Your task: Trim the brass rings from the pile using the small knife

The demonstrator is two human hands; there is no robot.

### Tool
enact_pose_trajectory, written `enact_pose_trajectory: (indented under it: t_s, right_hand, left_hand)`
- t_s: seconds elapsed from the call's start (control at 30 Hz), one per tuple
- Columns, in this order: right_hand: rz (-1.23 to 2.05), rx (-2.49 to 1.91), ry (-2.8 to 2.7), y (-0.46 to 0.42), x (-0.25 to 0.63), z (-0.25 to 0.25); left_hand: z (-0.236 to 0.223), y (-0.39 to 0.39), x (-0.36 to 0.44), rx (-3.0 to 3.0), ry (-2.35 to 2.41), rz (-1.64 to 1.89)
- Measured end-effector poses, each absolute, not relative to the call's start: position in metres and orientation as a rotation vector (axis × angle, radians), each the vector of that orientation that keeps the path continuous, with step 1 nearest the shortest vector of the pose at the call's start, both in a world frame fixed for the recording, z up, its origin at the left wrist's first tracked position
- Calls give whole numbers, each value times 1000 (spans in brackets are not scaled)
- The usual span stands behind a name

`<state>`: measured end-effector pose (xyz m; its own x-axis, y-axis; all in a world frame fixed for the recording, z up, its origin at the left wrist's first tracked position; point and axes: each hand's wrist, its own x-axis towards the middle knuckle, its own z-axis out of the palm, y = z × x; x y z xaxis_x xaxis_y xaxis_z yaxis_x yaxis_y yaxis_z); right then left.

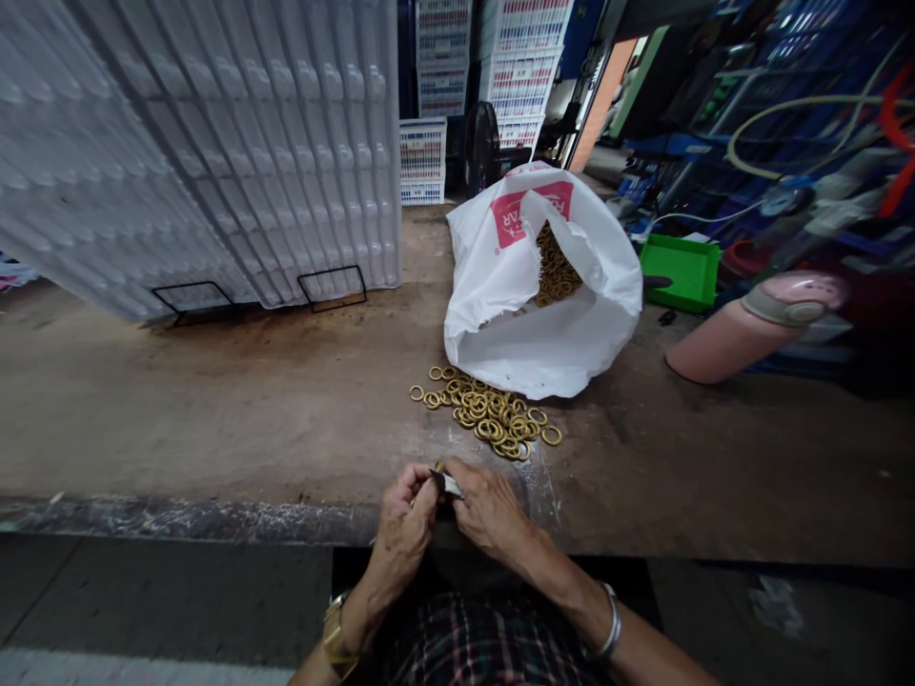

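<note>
Both of my hands meet just above the table's front edge, fingers closed in a pinch. A small blade-like tool (451, 485), pale at one end and dark at the other, lies between them, with its pale end against my right hand (492, 507). Beside its dark end, my left hand (406, 510) pinches a brass-coloured ring (438, 466), mostly covered by fingers. Directly beyond the hands is a loose pile of similar rings (490, 414). Behind that pile, a white sack (543, 353) lies with its torn mouth facing me and more rings inside.
Tall translucent ribbed trays (307, 143) stand on the wooden table (178, 410) at left, by black wire stands (333, 289). To the right are a green tray (682, 274) and a tilted pink bottle (743, 333). White crates (421, 157) are stacked behind.
</note>
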<state>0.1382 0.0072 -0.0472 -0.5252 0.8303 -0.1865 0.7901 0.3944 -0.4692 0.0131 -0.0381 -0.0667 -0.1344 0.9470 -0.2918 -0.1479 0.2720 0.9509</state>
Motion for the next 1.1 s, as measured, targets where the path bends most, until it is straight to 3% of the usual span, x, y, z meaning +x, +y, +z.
enact_pose_trajectory:
  t_s: [0.33, 0.6, 1.1]
  right_hand:
    - [574, -1549, -2656, 29, 128, -56]
    - [204, -1576, -2576, 81, 90, -53]
    - [241, -1715, -2560, 116, 57, -58]
  left_hand:
    - [-65, -52, 8, 707, 1236, 1198]
    - [-63, -50, 0, 365, 1003, 1307]
    - [-73, -49, -6, 201, 832, 1377]
